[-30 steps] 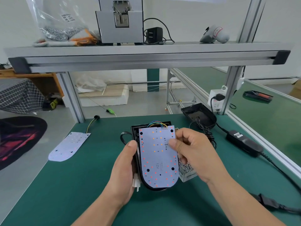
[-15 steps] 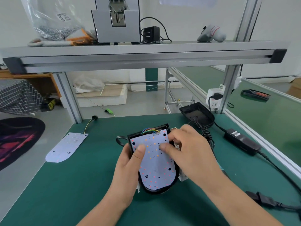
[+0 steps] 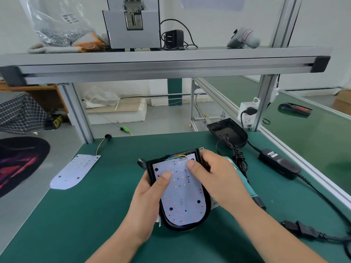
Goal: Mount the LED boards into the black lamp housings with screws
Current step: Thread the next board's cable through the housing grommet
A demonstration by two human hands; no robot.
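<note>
Centrally, over the near part of the green table, two bare hands hold a black lamp housing. A white LED board lies inside it, with coloured wires at its far end. The left hand grips the housing's left edge, its thumb pressing on the board. The right hand curls round the right edge, its thumb on the board's far end. A second LED board lies well apart to the left. Another housing sits at the table's far right.

both hands gripping black housing, thumbs pressing LED board seated inside, green mat
</note>
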